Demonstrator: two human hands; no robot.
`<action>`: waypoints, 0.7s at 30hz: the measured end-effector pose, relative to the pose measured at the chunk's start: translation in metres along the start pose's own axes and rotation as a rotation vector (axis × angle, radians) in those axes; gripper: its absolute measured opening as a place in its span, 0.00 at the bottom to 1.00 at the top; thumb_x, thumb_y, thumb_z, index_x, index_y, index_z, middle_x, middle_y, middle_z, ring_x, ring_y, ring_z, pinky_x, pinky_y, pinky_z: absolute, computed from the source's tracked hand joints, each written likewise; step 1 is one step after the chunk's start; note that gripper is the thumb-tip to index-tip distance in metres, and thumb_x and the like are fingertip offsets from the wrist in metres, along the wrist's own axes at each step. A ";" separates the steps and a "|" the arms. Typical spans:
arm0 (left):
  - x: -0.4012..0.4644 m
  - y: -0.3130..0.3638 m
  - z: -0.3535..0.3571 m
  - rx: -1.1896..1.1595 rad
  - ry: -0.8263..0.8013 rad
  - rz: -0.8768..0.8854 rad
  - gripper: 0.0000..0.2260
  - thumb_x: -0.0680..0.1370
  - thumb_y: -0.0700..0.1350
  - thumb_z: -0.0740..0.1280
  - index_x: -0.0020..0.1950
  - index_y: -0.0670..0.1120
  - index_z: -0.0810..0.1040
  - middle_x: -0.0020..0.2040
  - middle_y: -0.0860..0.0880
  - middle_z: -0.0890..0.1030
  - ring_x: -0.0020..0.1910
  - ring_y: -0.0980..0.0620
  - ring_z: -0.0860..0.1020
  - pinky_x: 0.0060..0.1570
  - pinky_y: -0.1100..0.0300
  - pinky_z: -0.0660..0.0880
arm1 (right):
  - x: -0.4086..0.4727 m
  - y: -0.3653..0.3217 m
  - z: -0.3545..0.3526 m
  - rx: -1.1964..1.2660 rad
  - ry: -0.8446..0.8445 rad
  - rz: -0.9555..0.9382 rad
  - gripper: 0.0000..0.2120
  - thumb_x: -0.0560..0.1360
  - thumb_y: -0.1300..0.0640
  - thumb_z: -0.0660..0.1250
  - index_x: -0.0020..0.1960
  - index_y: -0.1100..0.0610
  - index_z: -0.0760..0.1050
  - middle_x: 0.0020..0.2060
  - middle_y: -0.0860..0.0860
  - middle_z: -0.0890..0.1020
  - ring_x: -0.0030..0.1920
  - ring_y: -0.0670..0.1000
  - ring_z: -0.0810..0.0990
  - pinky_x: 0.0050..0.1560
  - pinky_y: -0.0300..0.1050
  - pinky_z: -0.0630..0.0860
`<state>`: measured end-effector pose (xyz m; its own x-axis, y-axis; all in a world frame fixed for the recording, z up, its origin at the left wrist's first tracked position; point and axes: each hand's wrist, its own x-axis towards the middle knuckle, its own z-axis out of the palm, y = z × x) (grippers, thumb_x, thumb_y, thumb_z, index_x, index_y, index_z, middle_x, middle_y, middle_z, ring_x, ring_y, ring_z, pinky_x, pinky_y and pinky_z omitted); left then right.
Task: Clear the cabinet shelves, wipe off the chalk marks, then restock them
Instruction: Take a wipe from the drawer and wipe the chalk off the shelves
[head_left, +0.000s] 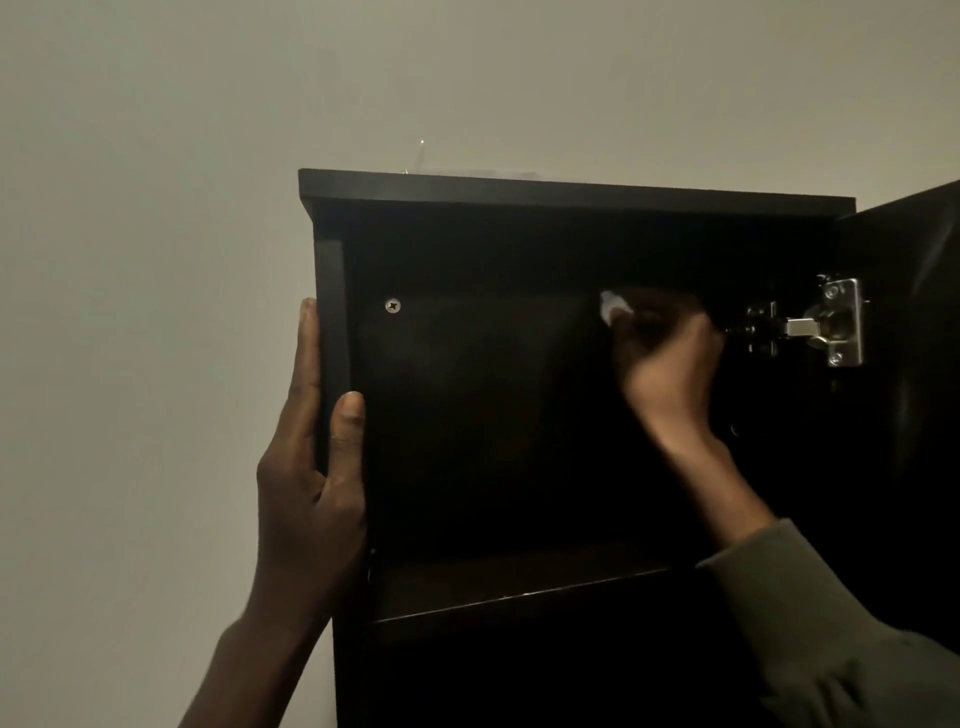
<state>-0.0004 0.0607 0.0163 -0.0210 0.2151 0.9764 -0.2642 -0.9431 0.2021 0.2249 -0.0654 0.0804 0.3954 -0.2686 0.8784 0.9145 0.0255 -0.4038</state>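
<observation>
Two hands are busy: your left hand (311, 467) grips the cabinet (571, 189) side panel at centre left, and farther in, your right hand (667, 358) is clenched round a white cloth (613, 307) against the back wall. The shelf (519, 597) looks cleared; wiping seems underway and restocking remains. No chalk marks are discernible in the dark.

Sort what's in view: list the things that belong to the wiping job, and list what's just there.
Part of the job:
- dark cabinet, door open
- its shelf
- white wipe, bunched in the right hand inside the top compartment
- left hand, its grip on the cabinet's left side panel

Just there:
- metal door hinge
- screw head in the side panel
- wall
</observation>
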 end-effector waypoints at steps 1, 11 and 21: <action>0.000 0.000 0.000 0.000 0.001 -0.001 0.25 0.82 0.46 0.56 0.79 0.49 0.56 0.78 0.58 0.60 0.75 0.63 0.59 0.69 0.73 0.60 | 0.008 0.006 0.004 -0.009 0.007 -0.008 0.07 0.75 0.60 0.70 0.51 0.60 0.84 0.46 0.55 0.85 0.47 0.50 0.83 0.52 0.43 0.79; 0.000 -0.002 0.001 0.000 -0.003 -0.006 0.24 0.83 0.45 0.57 0.79 0.48 0.56 0.78 0.58 0.60 0.76 0.63 0.59 0.70 0.70 0.61 | -0.016 -0.055 0.055 -0.180 -0.294 -0.114 0.10 0.78 0.61 0.65 0.55 0.67 0.80 0.54 0.65 0.80 0.58 0.63 0.76 0.60 0.40 0.68; 0.001 0.003 -0.002 0.023 -0.032 -0.001 0.24 0.84 0.40 0.56 0.80 0.45 0.55 0.79 0.53 0.59 0.76 0.61 0.59 0.73 0.66 0.60 | -0.078 -0.094 0.066 -0.018 -0.814 -0.282 0.17 0.77 0.61 0.67 0.65 0.56 0.75 0.60 0.54 0.79 0.60 0.51 0.77 0.59 0.44 0.75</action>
<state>-0.0029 0.0589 0.0173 0.0107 0.2082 0.9780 -0.2420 -0.9485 0.2046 0.1141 0.0168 0.0667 0.0982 0.5114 0.8537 0.9891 0.0448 -0.1406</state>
